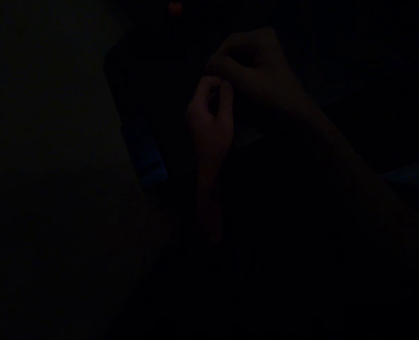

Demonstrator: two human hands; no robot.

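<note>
The head view is very dark. Near its middle, my left hand point(212, 118) has thumb and forefinger closed in a pinch. My right hand point(257, 68) comes in from the right, its thumb and forefinger also pinched, with the tips right by those of the left. Whatever lies between the fingertips, if anything, is too dark and small to make out. Beneath both hands is a black surface whose details are lost in the dark.
A dim blue rectangular patch point(145, 153) lies left of my left hand, beside a paler area point(46, 108). A small reddish-orange spot point(175, 8) shows at the top. Another bluish strip point(413, 172) is at the right edge.
</note>
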